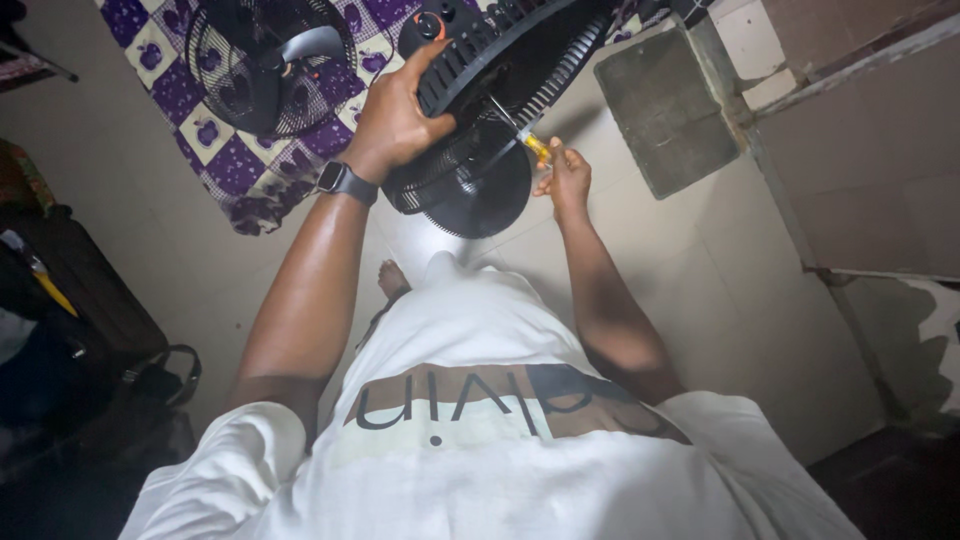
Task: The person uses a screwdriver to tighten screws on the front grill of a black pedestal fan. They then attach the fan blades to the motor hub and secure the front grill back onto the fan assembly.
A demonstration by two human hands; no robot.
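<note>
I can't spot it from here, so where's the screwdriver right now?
In the head view, the yellow-handled screwdriver is right of centre near the top, pinched in the right hand, with its shaft reaching into the black fan body that the left hand grips.

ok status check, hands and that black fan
Left hand gripping black plastic fan body. Right hand holding yellow-handled screwdriver, tip into fan. Second grille on purple checked cloth, apart.

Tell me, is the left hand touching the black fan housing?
Touching. The head view shows the left hand gripping the rim of the black fan housing, with its fingers laid over the slatted edge and no gap between them.
</note>
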